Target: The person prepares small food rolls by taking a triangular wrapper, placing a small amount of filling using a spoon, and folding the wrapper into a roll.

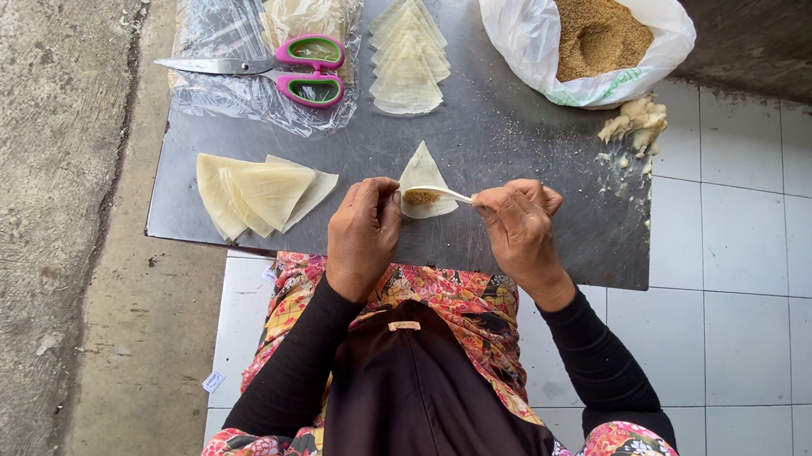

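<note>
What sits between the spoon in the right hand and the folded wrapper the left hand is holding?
Nothing visible. The white spoon in the right hand already reaches the brown filling on the wrapper, which the left hand holds at its edge.

spoon handle hidden in right hand, plastic wrapper cut off above
</note>
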